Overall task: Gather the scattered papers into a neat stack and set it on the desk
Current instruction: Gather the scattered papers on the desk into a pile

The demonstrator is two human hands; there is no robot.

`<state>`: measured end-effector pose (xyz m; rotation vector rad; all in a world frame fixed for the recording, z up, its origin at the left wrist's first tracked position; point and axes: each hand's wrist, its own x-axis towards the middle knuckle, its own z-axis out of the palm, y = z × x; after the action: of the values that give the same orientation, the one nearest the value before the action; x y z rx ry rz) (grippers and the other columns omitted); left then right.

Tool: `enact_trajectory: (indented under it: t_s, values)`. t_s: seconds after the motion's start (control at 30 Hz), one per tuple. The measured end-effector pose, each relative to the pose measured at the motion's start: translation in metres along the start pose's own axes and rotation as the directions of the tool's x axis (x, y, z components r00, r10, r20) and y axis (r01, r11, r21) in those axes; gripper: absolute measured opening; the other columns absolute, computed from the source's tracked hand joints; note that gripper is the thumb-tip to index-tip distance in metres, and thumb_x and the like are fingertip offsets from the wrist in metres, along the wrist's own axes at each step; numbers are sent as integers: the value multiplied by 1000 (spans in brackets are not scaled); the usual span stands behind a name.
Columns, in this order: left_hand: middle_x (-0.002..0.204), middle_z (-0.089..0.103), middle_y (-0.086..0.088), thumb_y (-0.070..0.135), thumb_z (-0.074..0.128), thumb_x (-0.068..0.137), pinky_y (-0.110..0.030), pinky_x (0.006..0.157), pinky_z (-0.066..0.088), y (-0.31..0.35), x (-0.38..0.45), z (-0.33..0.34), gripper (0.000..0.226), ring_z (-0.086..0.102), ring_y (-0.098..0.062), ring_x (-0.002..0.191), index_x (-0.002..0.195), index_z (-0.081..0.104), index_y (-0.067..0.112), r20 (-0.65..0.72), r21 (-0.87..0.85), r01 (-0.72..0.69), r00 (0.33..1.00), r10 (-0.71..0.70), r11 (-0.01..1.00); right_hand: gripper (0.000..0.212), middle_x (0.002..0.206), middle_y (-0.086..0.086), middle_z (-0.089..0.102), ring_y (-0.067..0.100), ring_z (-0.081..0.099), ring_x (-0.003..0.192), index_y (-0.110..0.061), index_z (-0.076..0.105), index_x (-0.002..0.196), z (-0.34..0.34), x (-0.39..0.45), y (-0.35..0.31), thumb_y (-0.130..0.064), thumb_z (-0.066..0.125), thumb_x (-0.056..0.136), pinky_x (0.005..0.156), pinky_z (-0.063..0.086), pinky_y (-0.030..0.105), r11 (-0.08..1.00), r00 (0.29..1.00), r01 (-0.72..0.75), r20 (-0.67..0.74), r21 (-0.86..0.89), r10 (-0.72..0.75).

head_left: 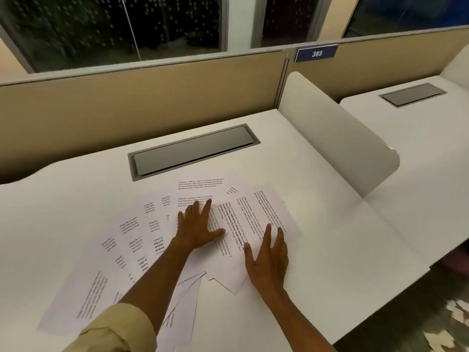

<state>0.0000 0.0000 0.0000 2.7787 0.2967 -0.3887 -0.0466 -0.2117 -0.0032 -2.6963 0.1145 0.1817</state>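
Head view: papers [142, 250] lie fanned and overlapping across the desk [317, 250], toward its near edge. Left hand [199, 228] and right hand [269, 257] press flat on them, fingers spread, holding nothing.

- At your 12 o'clock, a grey cable hatch [194, 151] sits flush in the surface, lid closed.
- Behind it runs a tan partition panel [142, 97], left to right across your view.
- At 1 o'clock on that panel's top edge you have a blue number plate [316, 53] reading 385.
- A white rounded side divider [337, 133] stands upright at 2 o'clock.
- Beyond it, a neighbouring white worktop [426, 138] carries a second grey hatch [412, 94].
- Dark glass windows [114, 24] fill the far wall.
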Motion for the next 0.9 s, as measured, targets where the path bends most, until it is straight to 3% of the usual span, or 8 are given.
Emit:
enact_trajectory:
  t_s: [0.2, 0.37, 0.53, 0.9]
  values:
    - [160, 18, -11, 80, 55, 70, -58, 116, 19, -1, 5, -1, 111, 20, -34, 146, 155, 7, 25, -32, 36, -13, 999, 15, 999, 86, 163, 5, -5, 29, 11, 148, -29, -9, 154, 11, -17, -2, -66, 35, 90, 118, 21, 46, 999, 998, -46, 34, -20, 46]
    - [150, 39, -13, 77, 46, 78, -55, 114, 28, 8, 7, -1, 96, 38, -35, 137, 152, 20, 21, -124, -76, -25, 992, 15, 997, 86, 163, 4, -8, 30, 9, 149, -29, -8, 154, 15, -12, -7, -66, 35, 89, 119, 19, 45, 1000, 999, -20, 41, -18, 21]
    - [140, 46, -16, 76, 47, 79, -53, 108, 38, 15, 7, -3, 92, 45, -35, 127, 149, 23, 22, -118, -112, 6, 993, -19, 994, 85, 163, 4, -4, 29, 11, 149, -29, -4, 154, 20, -2, -11, -65, 37, 90, 119, 20, 45, 999, 1000, 10, 27, 31, -11]
    - [140, 48, -18, 76, 51, 77, -51, 103, 41, 17, 18, -14, 95, 45, -38, 129, 148, 26, 18, -27, -203, 91, 995, -99, 975, 93, 163, 4, -1, 28, 9, 149, -31, -3, 154, 25, 9, -8, -72, 42, 83, 119, 23, 43, 994, 992, 111, 56, 25, -112]
